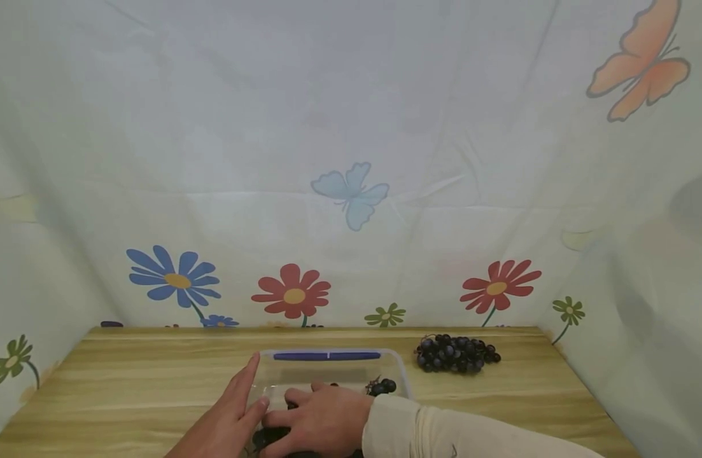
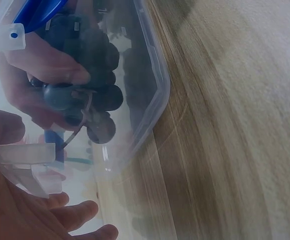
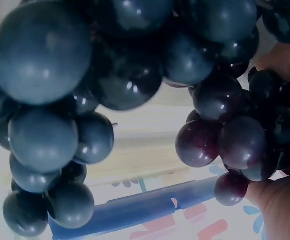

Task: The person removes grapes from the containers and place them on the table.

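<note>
A clear plastic container (image 1: 405,376) stands at the front of the table. My right hand (image 1: 321,416) reaches down into it with bent fingers. In the right wrist view, thumb and finger grip a bunch of dark grapes (image 3: 242,142). More grapes (image 3: 42,140) hang close to the camera there. Through the container wall, the left wrist view shows the grapes (image 2: 102,127) and the right fingers around them. My left hand (image 1: 227,410) rests against the container's left side, its fingers extended and spread and its thumb at the rim beside a clear clip (image 2: 27,153).
Another bunch of dark grapes (image 1: 454,353) lies on the wooden table (image 1: 139,381), right of the container and toward the back. A blue latch (image 1: 328,356) runs along the container's far rim. Behind the table hangs a pale curtain (image 1: 259,127) printed with flowers and butterflies.
</note>
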`<state>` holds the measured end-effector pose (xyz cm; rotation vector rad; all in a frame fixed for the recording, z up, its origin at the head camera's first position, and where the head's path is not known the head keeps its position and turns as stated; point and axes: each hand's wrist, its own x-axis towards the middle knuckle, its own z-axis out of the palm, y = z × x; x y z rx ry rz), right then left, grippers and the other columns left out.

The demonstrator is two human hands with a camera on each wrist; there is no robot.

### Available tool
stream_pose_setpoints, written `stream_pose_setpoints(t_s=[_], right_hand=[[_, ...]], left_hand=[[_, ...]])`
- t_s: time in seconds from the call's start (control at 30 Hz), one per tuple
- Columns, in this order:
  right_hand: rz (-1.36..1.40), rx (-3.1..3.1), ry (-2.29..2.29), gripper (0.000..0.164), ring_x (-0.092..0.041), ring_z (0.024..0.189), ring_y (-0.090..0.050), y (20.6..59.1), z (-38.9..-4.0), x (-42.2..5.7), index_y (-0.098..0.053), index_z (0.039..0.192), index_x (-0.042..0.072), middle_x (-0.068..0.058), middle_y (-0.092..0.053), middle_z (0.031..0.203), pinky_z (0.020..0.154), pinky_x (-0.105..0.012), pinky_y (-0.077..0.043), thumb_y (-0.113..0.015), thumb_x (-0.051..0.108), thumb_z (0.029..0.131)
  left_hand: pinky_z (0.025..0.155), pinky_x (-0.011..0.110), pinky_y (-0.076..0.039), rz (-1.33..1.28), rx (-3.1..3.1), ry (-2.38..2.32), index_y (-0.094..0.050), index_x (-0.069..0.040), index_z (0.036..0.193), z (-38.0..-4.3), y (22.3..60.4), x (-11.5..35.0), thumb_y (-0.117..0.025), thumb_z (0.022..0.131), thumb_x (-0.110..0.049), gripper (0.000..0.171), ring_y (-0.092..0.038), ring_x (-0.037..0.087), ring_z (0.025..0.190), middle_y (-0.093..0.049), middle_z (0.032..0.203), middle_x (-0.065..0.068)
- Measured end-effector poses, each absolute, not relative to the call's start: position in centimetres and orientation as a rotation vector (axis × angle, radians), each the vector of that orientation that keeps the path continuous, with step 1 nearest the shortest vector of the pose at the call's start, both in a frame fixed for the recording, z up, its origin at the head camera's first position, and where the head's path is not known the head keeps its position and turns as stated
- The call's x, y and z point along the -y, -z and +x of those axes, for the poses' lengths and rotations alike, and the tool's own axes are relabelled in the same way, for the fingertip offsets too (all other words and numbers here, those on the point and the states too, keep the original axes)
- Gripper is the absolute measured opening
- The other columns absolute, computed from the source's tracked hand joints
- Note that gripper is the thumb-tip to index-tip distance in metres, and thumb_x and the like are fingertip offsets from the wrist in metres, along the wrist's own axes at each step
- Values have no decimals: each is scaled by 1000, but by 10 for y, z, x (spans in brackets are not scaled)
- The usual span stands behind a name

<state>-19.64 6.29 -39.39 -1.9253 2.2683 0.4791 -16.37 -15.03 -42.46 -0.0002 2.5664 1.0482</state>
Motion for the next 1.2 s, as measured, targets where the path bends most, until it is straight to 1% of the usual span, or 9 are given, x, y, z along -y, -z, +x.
stream_pose_setpoints(t_s=[0.17,0.33,0.43,0.6,0.7,0.8,0.93,1.03,1.2], right_hand=[[-1964,-2288,-527,52,-7,126,-47,389,-195,-64,-42,153,52,16,-35,165,101,-31,-57,-60,46,104],[-1943,-2279,-581,65,-9,129,-47,383,-195,-64,-41,151,53,15,-35,163,105,-36,-57,-74,46,95],[-1919,-2284,-627,71,-10,133,-46,379,-195,-66,-39,152,54,16,-35,163,105,-37,-57,-78,44,93],[-1893,-2318,-701,74,-9,134,-46,372,-195,-71,-37,152,55,18,-35,162,101,-32,-58,-79,43,92],[-1881,-2326,-734,72,-9,134,-47,367,-194,-76,-36,152,54,18,-35,162,100,-30,-57,-77,44,94],[-1864,-2328,-728,73,-11,139,-47,363,-196,-80,-36,153,54,18,-34,164,104,-34,-57,-77,44,94],[-1827,-2339,-682,76,-15,147,-44,356,-198,-85,-36,154,54,17,-35,165,110,-44,-54,-79,40,93],[-1822,-2349,-666,76,-15,144,-45,350,-199,-89,-38,153,53,16,-39,162,110,-44,-55,-80,40,91],[-1865,-2382,-698,73,-11,128,-47,340,-197,-96,-40,151,52,15,-43,157,103,-34,-58,-80,44,91]], left_hand=[[120,71,-29,11,-2566,-1058,-1,-27,170,-163,424,150,-46,96,-77,99,-31,45,154,-18,174,16],[121,71,-27,42,-2582,-1059,0,-26,170,-162,424,150,-46,98,-75,98,-29,46,155,-18,174,18],[121,73,-26,43,-2587,-1049,0,-24,170,-163,424,151,-45,99,-74,98,-29,48,155,-18,173,20],[118,75,-29,66,-2603,-1041,-2,-18,170,-166,426,153,-45,102,-69,95,-29,51,153,-18,171,25],[117,74,-30,93,-2614,-1051,-1,-16,169,-166,427,153,-46,104,-64,93,-29,51,154,-18,171,26],[117,74,-31,111,-2623,-1054,-1,-15,169,-166,427,153,-47,105,-61,91,-28,51,154,-19,171,27],[117,75,-30,111,-2628,-1051,-1,-14,169,-167,427,153,-48,106,-58,90,-28,52,153,-19,171,27],[116,76,-31,105,-2628,-1050,-1,-15,169,-167,426,152,-47,105,-60,91,-28,52,153,-18,171,27],[116,76,-30,91,-2613,-1051,0,-16,169,-167,426,152,-45,104,-65,93,-27,52,154,-17,171,27]])
